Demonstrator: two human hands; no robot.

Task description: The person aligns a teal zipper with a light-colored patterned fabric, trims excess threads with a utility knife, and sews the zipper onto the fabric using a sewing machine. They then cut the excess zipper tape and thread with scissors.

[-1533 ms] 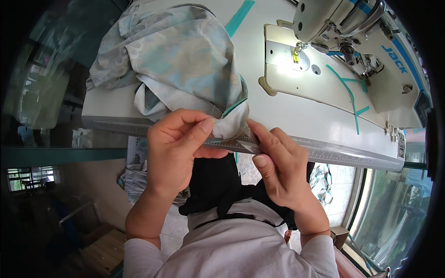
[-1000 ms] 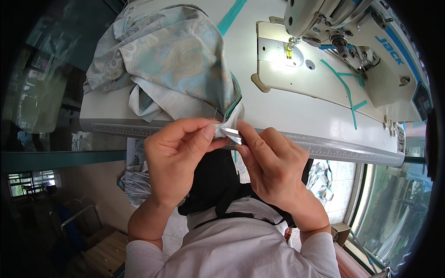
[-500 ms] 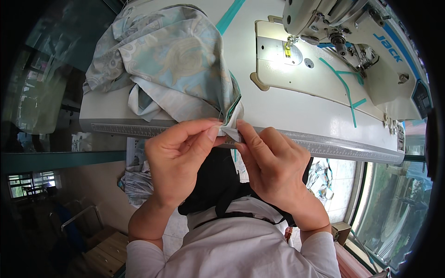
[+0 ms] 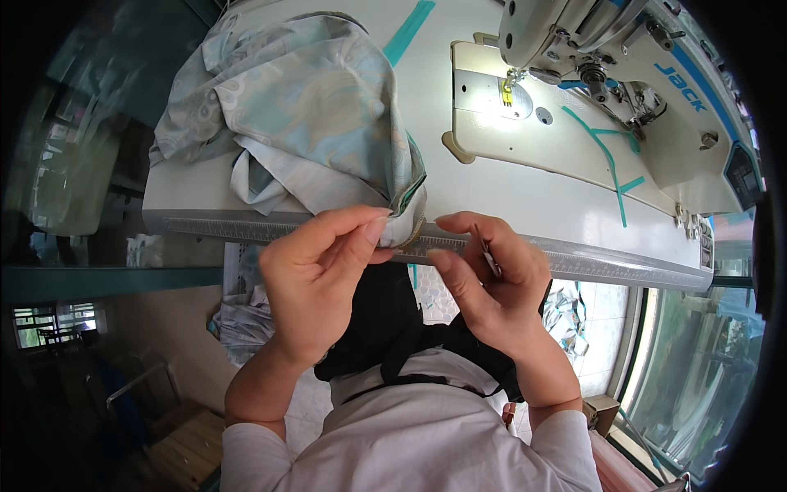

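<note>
Plainly, left hand (image 4: 310, 287) pinches fabric (image 4: 307, 107); right hand (image 4: 507, 299) curls around metal tool (image 4: 491, 260).

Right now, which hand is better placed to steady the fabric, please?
Likely the left hand: it pinches the fabric, while the right hand, apart from it, holds a metal tool.

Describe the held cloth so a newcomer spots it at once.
From the white sewing machine, cross the white tabletop leftward. The cloth lies heaped there, one edge pinched in the left hand. Its mottled blue-grey print sets it apart from the plain teal strip beside it.
</note>
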